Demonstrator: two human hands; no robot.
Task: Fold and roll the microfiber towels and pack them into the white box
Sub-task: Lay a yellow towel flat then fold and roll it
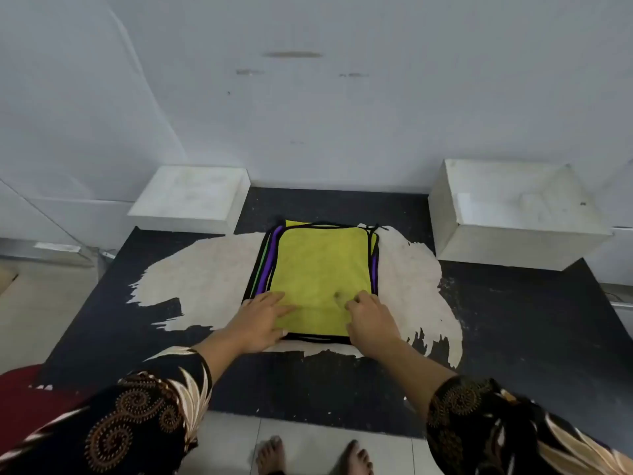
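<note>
- The stack of towels sits flat in the middle of the worn black mat, yellow towel on top, with purple and green edges poking out on the left.
- Left hand lies flat on the near left corner, fingers straight.
- Right hand is on the near right edge, a little apart from the left. Its fingers are bent into the cloth and there's a dimple just past them. Honestly can't tell if it's pinching or only pressing.
- Looks like the very start to me: nothing is folded or rolled yet.
- Next move probably needs a grip on the top layer only, so the towels below stay put.
- A shallow white box is far left and a taller white box far right, both well apart from the stack.
</note>
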